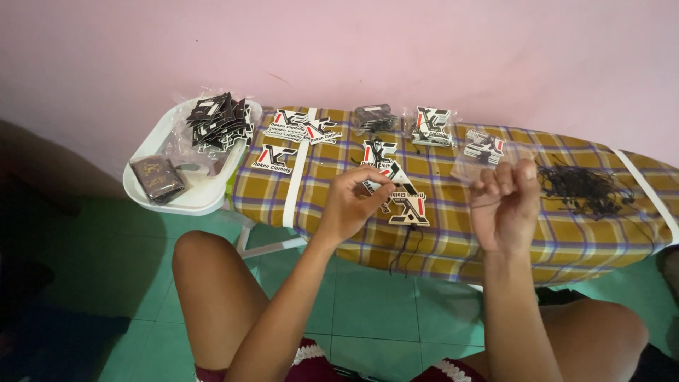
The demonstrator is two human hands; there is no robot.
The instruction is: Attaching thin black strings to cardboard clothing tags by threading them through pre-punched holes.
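Bare knees frame the left hand, pinching a printed card tag angled far-right. Just right, level with it, the right hand grips a clear plastic sleeve above the plaid ironing board.

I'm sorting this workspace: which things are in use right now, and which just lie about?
In use:
left hand pinching a shaped tag
right hand holding a clear sleeve

Lying about:
string pile
white tray
loose tags
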